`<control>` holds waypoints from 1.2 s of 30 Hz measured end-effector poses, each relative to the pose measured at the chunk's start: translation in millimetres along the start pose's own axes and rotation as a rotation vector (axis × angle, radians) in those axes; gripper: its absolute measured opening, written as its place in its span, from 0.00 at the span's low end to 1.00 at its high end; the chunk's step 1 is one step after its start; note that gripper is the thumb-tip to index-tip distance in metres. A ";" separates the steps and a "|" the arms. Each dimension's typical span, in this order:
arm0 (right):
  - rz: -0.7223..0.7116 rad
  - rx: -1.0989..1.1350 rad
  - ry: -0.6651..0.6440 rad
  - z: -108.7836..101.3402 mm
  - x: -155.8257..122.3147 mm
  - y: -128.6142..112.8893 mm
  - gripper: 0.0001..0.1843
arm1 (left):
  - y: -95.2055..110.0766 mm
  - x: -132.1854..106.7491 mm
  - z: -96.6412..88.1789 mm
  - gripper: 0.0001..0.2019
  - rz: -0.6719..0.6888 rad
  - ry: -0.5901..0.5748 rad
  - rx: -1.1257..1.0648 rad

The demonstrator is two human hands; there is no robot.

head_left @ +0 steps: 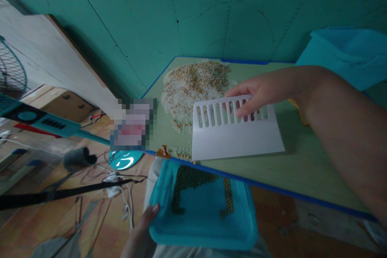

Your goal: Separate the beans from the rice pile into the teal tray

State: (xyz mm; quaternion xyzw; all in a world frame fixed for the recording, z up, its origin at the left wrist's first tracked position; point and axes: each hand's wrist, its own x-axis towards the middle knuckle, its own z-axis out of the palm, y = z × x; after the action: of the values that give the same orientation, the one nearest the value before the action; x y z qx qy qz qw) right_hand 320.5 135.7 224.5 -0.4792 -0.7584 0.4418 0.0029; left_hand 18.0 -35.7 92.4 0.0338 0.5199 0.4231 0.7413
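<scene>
My right hand (pixel 255 90) grips the slotted top edge of a white plastic scraper (pixel 234 131), whose lower edge rests on the green table (pixel 290 169). To the scraper's left lies a pile of white rice mixed with yellow beans (pixel 193 84). A few beans (pixel 181 154) sit at the table's near edge. My left hand (pixel 142 227) holds a teal plastic tray (pixel 205 213) just below that edge, thumb on its left rim. The tray holds several beans along its far and right sides.
A teal wall stands behind the table. A blue cloth (pixel 347 54) lies at the far right. On the floor at left are a standing fan (pixel 18 88), cables, a grey roll (pixel 77 158) and a blurred-out patch by the table's corner.
</scene>
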 end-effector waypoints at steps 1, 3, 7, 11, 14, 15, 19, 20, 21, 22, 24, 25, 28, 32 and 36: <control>-0.006 -0.014 0.001 0.1 0.2 -0.3 0.20 | -0.4 0.6 -0.5 0.14 0.002 0.011 0.001; -0.032 -0.028 -0.010 0.5 0.8 -0.1 0.19 | -1.4 2.0 -3.0 0.13 0.003 0.028 0.008; -0.095 -0.074 -0.018 1.3 2.4 2.5 0.18 | -3.3 5.1 -12.7 0.14 -0.013 0.001 0.010; -0.084 -0.057 -0.038 0.7 4.6 5.5 0.18 | -3.5 6.1 -17.1 0.13 -0.025 -0.035 0.014; -0.067 -0.028 -0.032 -2.4 3.9 4.5 0.17 | -3.7 7.1 -13.4 0.12 0.000 -0.093 0.007; -0.061 -0.011 -0.019 -3.8 2.1 3.6 0.17 | -4.2 8.1 -12.0 0.11 0.004 -0.116 0.001; 0.010 0.200 0.120 -6.1 -15.9 5.2 0.20 | -9.8 15.4 -9.2 0.10 -0.031 -0.175 -0.007; 0.050 0.267 0.167 -4.6 -23.0 8.3 0.21 | -11.6 17.6 -9.2 0.11 -0.037 -0.170 -0.003; 0.099 0.325 0.209 -1.9 -30.7 12.7 0.22 | -13.4 19.6 -9.4 0.12 -0.048 -0.161 0.002; 0.155 0.371 0.241 1.9 -38.9 18.3 0.22 | -15.1 21.4 -9.7 0.12 -0.058 -0.154 0.009; 0.277 0.443 0.257 12.2 -55.8 31.3 0.20 | -17.7 24.5 -10.6 0.13 -0.083 -0.157 0.025; 0.305 0.479 0.256 18.2 -63.8 37.7 0.18 | -18.5 25.8 -10.9 0.13 -0.098 -0.170 0.031; 0.308 0.506 0.265 37.6 -83.6 50.3 0.17 | -20.0 28.6 -10.4 0.14 -0.115 -0.205 0.049; 0.283 0.448 0.232 61.0 -95.6 44.6 0.12 | -22.6 29.0 -4.9 0.15 -0.106 -0.270 0.071; 0.233 0.368 0.188 73.4 -94.5 21.1 0.10 | -26.2 26.3 -0.5 0.15 -0.112 -0.336 0.122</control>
State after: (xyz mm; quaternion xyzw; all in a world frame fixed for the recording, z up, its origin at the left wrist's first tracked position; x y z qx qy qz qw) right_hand 355.4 21.0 205.1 -0.5941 -0.6010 0.5232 0.1098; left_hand 35.7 -35.3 59.8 0.1197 0.4145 0.3374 0.8367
